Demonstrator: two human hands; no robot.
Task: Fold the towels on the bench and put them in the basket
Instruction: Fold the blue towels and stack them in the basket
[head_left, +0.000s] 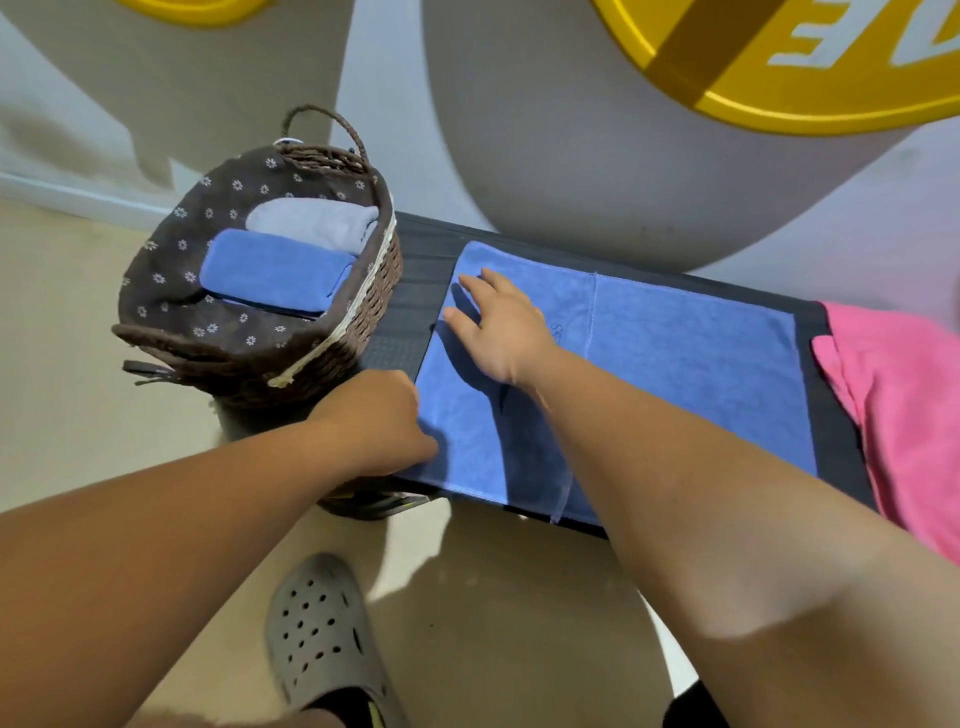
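A blue towel (691, 358) lies spread on the dark bench (410, 291), with one part folded over along a stitched edge. My right hand (498, 327) rests flat on the towel's left part, fingers straight. My left hand (379, 415) is at the towel's near left corner with fingers curled; whether it pinches the cloth I cannot tell. A woven brown basket (332, 332) with a flowered lining stands at the bench's left end. It holds a folded blue towel (275, 270) and a folded grey towel (317, 221). A pink towel (904, 395) lies on the bench at the right.
The bench stands against a white wall with a yellow sign (779, 67) above. Beige floor lies below and to the left. My foot in a grey perforated clog (322, 634) stands in front of the bench.
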